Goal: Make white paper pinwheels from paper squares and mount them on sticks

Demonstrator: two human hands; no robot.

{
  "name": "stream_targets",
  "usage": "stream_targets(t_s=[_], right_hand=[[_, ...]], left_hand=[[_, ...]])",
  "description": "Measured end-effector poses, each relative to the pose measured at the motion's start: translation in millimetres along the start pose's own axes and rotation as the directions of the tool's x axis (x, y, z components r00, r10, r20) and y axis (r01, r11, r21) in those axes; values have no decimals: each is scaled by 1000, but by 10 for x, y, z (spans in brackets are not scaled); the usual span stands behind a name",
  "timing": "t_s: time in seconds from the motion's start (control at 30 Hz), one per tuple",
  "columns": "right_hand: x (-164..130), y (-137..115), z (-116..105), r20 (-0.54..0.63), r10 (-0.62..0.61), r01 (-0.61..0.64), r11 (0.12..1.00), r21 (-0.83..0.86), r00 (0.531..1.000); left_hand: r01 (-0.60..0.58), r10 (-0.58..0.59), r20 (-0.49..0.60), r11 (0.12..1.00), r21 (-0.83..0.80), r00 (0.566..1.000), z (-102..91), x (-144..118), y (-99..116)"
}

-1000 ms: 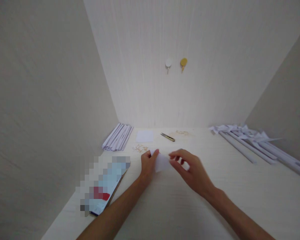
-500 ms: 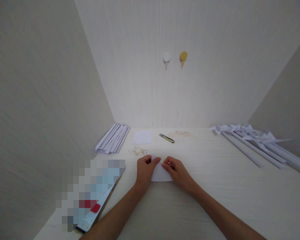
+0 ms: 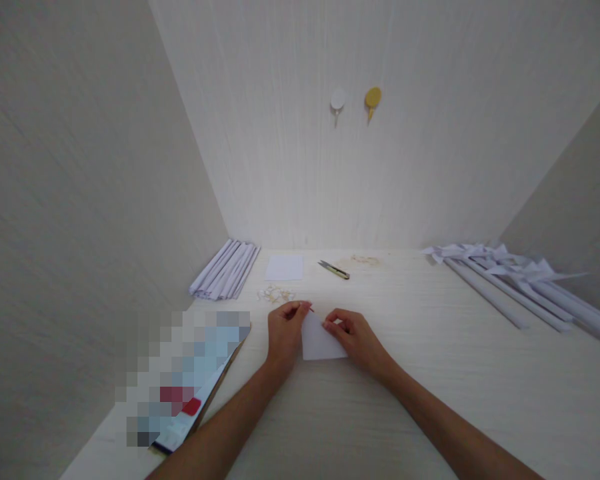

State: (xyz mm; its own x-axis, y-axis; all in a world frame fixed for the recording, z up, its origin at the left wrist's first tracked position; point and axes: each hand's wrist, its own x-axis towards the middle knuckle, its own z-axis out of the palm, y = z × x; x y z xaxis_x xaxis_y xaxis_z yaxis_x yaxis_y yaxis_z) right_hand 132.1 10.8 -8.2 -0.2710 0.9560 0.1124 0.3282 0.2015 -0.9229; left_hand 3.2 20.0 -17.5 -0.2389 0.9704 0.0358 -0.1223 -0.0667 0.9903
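Observation:
A white sheet of paper (image 3: 321, 340) lies between my hands, its near edge straight and its right side slanting up to a narrow top. My left hand (image 3: 286, 331) pinches the paper near its upper left corner. A tiny reddish spot shows at the left fingertips, too small to name. On the right slanted edge, my right hand (image 3: 353, 333) is closed with thumb and forefinger together on the paper. Just beyond my left hand lies a scatter of small pale bits (image 3: 277, 294). Farther back are thread snips (image 3: 334, 269) and a square stack of white paper (image 3: 285, 268).
A bundle of folded paper strips (image 3: 225, 270) leans at the back left. Below it lies a phone (image 3: 207, 380), partly blurred out. Long paper rolls with frilled ends (image 3: 505, 293) rest at the right. Two hooks, white (image 3: 337, 100) and yellow (image 3: 373, 98), are on the wall.
My left hand has shifted slightly left and up along the paper, showing more of its surface. My right hand has barely moved. The camera view has tilted slightly.

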Motion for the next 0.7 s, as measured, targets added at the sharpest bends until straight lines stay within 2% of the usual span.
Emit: stream_targets(t_s=[0.13,0.3,0.57,0.7], right_hand=[[2,-2,7,17,-6,7,999,-40,1000],[-1,9,-3,62,-95,103,983,-152,994],[7,45,-13,16,-122,123,978,-167,992],[40,75,-27,-15,-72,70,994,-86,997]], left_hand=[[-72,70,-64,997,-30,996,-26,21,-18],[-94,89,-162,995,-26,983,-69,65,39],[-30,10,-127,988,-154,992,-74,81,-27],[26,-33,-38,984,-179,999,-62,55,38]])
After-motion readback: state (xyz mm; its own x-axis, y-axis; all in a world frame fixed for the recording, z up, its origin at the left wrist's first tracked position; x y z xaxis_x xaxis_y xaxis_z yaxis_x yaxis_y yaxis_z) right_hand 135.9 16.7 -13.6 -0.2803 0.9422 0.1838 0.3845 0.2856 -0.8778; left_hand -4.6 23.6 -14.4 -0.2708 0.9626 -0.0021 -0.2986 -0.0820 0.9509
